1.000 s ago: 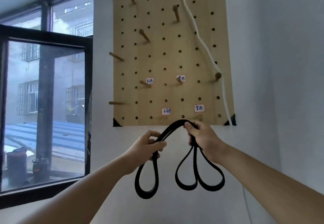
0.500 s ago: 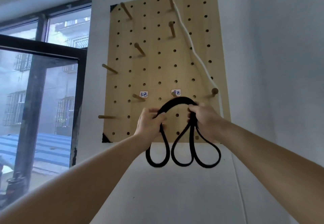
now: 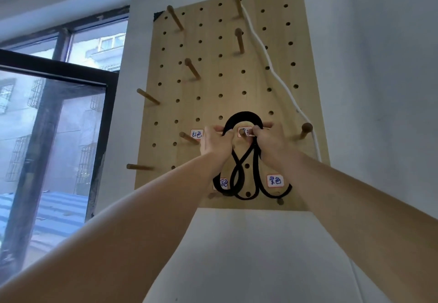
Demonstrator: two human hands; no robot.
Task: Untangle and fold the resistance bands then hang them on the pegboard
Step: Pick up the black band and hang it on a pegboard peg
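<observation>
I grip the folded black band [image 3: 244, 115] with both hands: left hand [image 3: 214, 142] at nine o'clock of a pegboard [image 3: 213, 84] peg [image 3: 242, 132], right hand [image 3: 269, 140] at three, the band's arch at twelve, loops hanging toward six.

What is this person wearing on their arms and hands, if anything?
Nothing that shows. The left hand and right hand are bare, with no gloves or rings that I can see. The left forearm and right forearm are bare too: no sleeve, watch or bracelet in view up to the picture's edge.
</observation>
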